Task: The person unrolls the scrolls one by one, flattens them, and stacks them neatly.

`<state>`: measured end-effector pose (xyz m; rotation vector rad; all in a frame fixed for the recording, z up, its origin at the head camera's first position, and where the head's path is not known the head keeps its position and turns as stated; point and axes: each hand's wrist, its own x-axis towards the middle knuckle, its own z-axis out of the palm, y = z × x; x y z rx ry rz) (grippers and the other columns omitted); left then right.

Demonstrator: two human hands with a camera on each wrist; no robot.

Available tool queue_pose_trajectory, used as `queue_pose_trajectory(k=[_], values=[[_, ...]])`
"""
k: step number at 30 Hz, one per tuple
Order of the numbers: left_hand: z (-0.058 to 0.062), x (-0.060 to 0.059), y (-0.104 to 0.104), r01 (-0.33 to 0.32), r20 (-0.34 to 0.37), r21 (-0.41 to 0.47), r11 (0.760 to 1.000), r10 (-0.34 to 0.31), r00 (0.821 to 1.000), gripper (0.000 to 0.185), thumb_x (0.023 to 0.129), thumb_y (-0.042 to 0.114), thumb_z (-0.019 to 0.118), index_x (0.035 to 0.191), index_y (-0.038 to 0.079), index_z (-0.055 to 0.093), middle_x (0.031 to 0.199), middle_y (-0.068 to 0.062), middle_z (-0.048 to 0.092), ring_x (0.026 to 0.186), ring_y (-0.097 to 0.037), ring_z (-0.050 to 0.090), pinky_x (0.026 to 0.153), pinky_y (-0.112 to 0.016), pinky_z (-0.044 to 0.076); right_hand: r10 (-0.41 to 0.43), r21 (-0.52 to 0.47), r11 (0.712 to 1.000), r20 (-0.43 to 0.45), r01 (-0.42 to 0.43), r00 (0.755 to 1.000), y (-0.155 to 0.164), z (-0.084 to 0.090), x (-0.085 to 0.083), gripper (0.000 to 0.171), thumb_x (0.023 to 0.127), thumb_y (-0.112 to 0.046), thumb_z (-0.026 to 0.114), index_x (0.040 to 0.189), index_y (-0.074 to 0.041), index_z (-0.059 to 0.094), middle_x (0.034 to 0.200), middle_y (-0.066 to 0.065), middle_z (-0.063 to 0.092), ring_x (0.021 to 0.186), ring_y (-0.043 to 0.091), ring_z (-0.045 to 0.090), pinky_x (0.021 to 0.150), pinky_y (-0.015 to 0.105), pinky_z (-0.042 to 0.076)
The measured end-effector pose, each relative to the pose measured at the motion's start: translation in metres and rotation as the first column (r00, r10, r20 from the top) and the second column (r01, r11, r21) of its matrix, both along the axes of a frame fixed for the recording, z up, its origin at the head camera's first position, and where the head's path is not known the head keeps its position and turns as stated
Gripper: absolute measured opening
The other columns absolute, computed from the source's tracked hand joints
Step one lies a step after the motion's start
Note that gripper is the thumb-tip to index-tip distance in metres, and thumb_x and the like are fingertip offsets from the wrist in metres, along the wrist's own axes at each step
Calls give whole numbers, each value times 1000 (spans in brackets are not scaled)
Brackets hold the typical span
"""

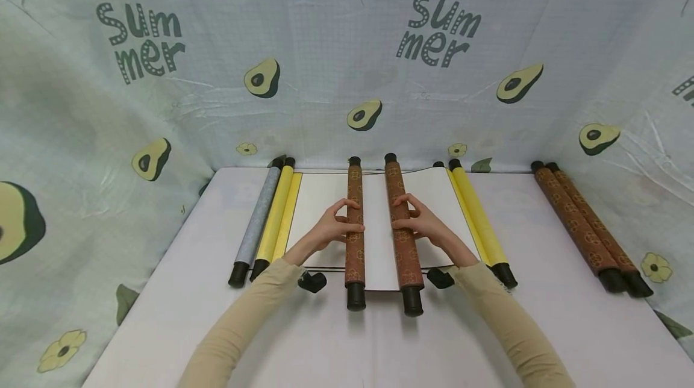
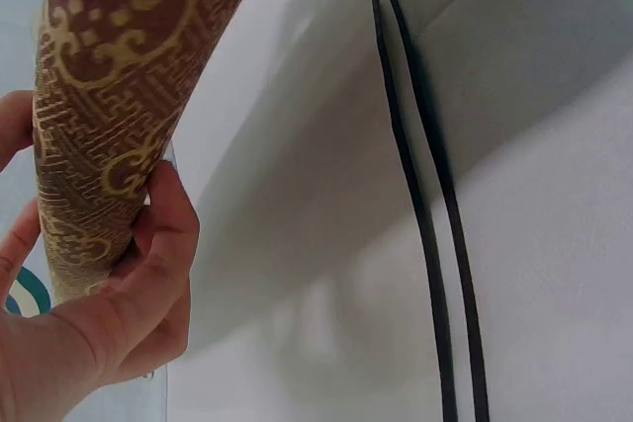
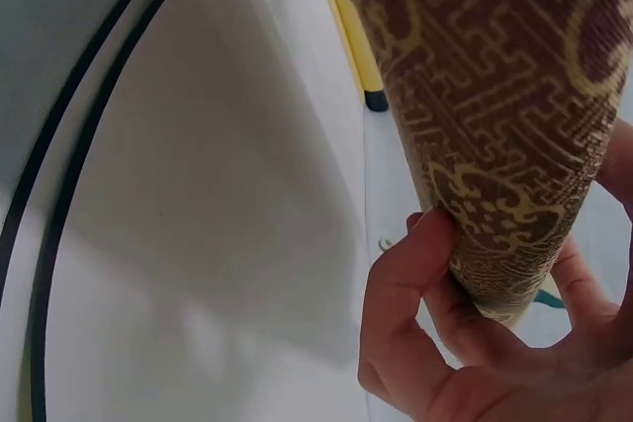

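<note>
Two brown patterned scroll rolls with black end caps stand side by side near the middle of the table in the head view. My left hand (image 1: 331, 226) grips the left roll (image 1: 355, 255), thumb on the near side and fingers around it. The right roll (image 1: 405, 255) is held the same way by my right hand (image 1: 427, 223). A strip of white paper (image 1: 378, 243) spans the gap between them. In the left wrist view, fingers (image 2: 168, 234) curl against the gold-patterned cloth; fingers (image 3: 410, 284) do likewise in the right wrist view.
Beneath lies a wider white sheet (image 1: 317, 195) with thin black border lines, flanked by a left yellow roll (image 1: 278, 210) and a right yellow roll (image 1: 478, 213). A grey-blue roll (image 1: 260, 213) lies far left. Two more brown rolls (image 1: 575, 225) rest at the table's right.
</note>
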<state>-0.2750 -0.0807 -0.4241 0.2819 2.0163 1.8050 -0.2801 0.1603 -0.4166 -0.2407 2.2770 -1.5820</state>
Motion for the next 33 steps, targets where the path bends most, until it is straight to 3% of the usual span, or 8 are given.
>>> queue_pose_trajectory(k=[10, 16, 20, 27, 33], values=[[5, -5, -12, 11, 35, 2, 1000, -11, 999, 54, 80, 3, 62, 129, 15, 42, 100, -11, 53, 66, -10, 53, 56, -25, 48, 25, -67, 997, 5, -24, 1000, 11, 5, 3, 42, 85, -13, 57, 122, -8, 38, 129, 21, 33, 84, 19, 48, 65, 33, 46], [2, -9, -14, -14, 41, -15, 1000, 15, 999, 47, 80, 2, 58, 125, 12, 48, 112, -14, 50, 69, -12, 53, 60, -28, 47, 35, -102, 994, 1, -34, 999, 17, 0, -2, 34, 86, -14, 54, 118, -9, 46, 126, 17, 38, 77, 16, 47, 64, 32, 46], [1, -9, -12, -50, 34, -29, 998, 51, 998, 42, 80, 5, 59, 121, 10, 51, 111, -13, 51, 72, -14, 53, 60, -29, 48, 16, -68, 998, -16, -17, 1000, 16, -1, -1, 33, 85, -17, 57, 114, -7, 48, 124, 18, 42, 82, 18, 50, 66, 34, 48], [0, -6, -9, -94, -31, -84, 992, 92, 995, 40, 76, 14, 69, 111, 11, 49, 86, -5, 50, 61, -11, 48, 49, -24, 44, -3, 23, 1000, -58, 4, 998, 7, -2, 0, 42, 76, -22, 69, 106, -7, 45, 105, 15, 44, 75, 19, 50, 57, 28, 46], [-1, -7, -10, -96, -37, -69, 993, 94, 995, 42, 75, 8, 69, 111, 12, 48, 96, -12, 51, 71, -16, 56, 52, -29, 50, -10, 12, 1000, -71, 10, 997, 8, 0, -1, 40, 77, -13, 67, 107, -8, 40, 110, 20, 40, 79, 23, 51, 56, 29, 49]])
